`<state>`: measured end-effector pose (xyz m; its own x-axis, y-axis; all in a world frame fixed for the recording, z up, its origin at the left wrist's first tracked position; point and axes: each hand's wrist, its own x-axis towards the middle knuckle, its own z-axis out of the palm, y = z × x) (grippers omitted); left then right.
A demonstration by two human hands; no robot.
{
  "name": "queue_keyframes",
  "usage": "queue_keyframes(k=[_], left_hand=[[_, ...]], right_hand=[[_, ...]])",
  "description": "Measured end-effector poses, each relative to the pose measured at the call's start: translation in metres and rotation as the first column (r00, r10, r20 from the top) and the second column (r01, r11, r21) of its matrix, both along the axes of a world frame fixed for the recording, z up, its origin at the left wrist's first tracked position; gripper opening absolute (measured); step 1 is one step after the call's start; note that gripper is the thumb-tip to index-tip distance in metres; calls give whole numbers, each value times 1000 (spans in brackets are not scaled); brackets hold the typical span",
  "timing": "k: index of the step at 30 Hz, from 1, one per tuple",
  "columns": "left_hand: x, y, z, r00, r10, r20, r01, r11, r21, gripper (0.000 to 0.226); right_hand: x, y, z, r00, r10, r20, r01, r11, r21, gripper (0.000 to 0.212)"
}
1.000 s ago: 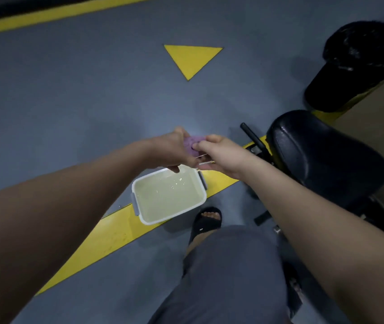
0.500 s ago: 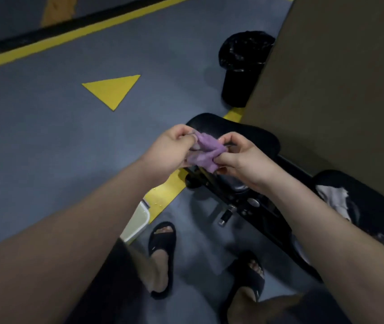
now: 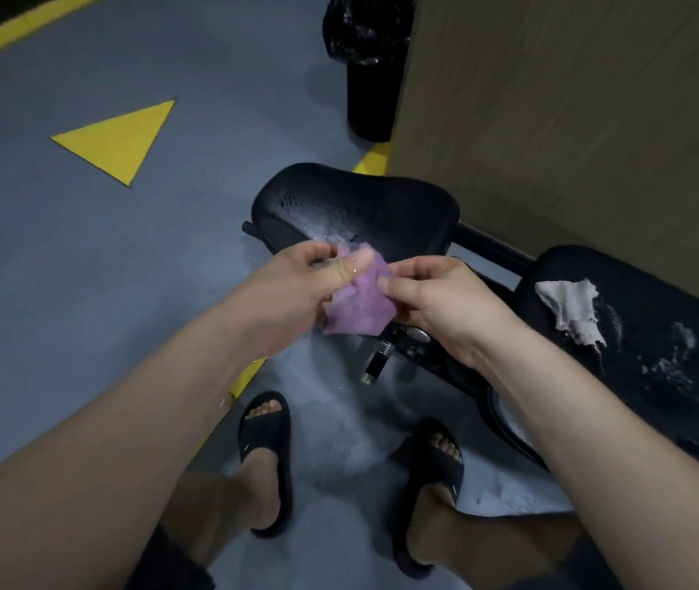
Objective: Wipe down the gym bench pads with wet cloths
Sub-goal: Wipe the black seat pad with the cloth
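A small purple cloth (image 3: 360,306) hangs spread between my hands, in the air above the bench frame. My left hand (image 3: 296,287) pinches its upper left edge, and my right hand (image 3: 437,300) pinches its right edge. Just beyond them lies a black bench pad (image 3: 364,206) with wet, foamy patches on its near side. A second black pad (image 3: 654,351), also streaked with foam, sits at the right with a grey-white cloth (image 3: 573,308) lying on it.
A black bin (image 3: 371,61) lined with a bag stands at the back beside a brown wall panel (image 3: 573,100). The grey floor carries a yellow triangle (image 3: 120,138) and yellow lines. My two feet in black slides (image 3: 266,453) stand on a wet patch of floor.
The view swung from the white water tub on the floor to the bench pads. The purple cloth, first bunched between my hands, now hangs opened out flat between them.
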<state>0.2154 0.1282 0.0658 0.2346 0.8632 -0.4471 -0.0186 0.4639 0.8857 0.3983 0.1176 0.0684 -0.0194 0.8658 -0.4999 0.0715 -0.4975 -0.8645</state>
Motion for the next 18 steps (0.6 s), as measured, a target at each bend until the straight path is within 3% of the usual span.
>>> queue_keyframes(k=[3, 6, 8, 10, 13, 16, 18], left_hand=[[4, 9, 0, 999, -29, 24, 29, 1000, 11, 48], [12, 13, 6, 994, -98, -55, 102, 992, 73, 6], [19, 15, 10, 994, -78, -75, 84, 993, 84, 12], [26, 18, 15, 998, -61, 6, 61, 997, 53, 8], [31, 23, 16, 999, -44, -17, 45, 996, 73, 16], [30, 28, 11, 988, -12, -155, 37, 986, 160, 27], [30, 30, 9, 982, -2, -190, 32, 988, 154, 34]], right_hand=[[17, 1, 4, 1000, -26, -16, 27, 1000, 12, 13], [29, 1, 6, 995, -31, -90, 34, 999, 34, 13], [33, 1, 5, 987, -11, -160, 19, 999, 44, 16], [32, 1, 2, 942, -33, -335, 35, 999, 0, 10], [37, 1, 0, 848, -82, -524, 45, 996, -82, 28], [39, -2, 0, 856, -92, -508, 52, 994, -94, 45], [37, -4, -3, 944, -100, -316, 90, 995, -45, 44]])
